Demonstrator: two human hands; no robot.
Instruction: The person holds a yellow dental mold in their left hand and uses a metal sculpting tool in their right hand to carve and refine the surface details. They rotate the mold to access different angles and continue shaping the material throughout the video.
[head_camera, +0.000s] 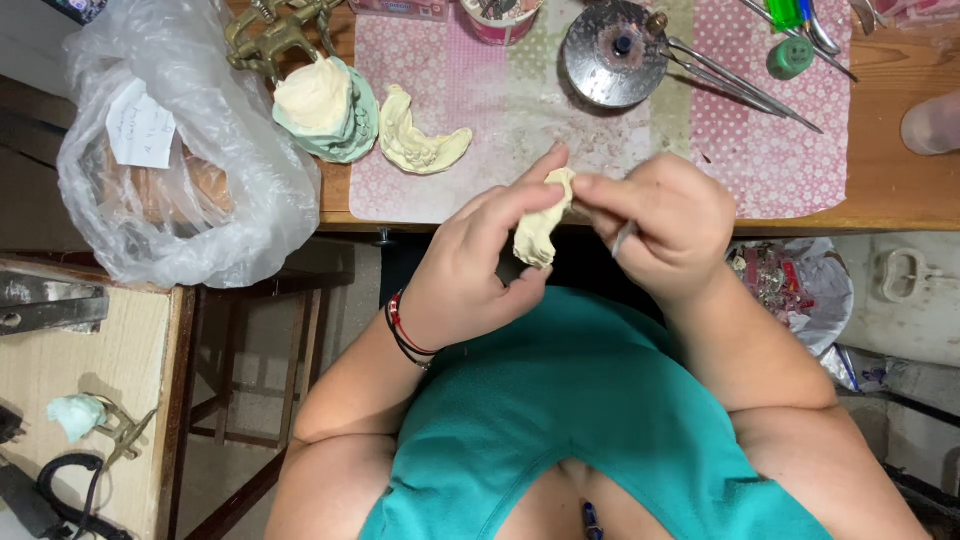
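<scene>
My left hand (470, 265) grips the cream plaster cast (541, 232); right hand (655, 225) pinches a thin metal tool (624, 240); clear plastic bag (200, 190) with white label (140, 132) far left.

Pale yellow plaster dental cast (541, 228), held upright-ish between fingers; thin metal tool (624, 238), partly hidden.

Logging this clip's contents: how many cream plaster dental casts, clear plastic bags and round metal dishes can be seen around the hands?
Cream plaster dental casts: 3 – one held in the left hand and worked by the right hand; one loose on the mat; one on a green base
Clear plastic bags: 1
Round metal dishes: 1
Total: 5
</scene>
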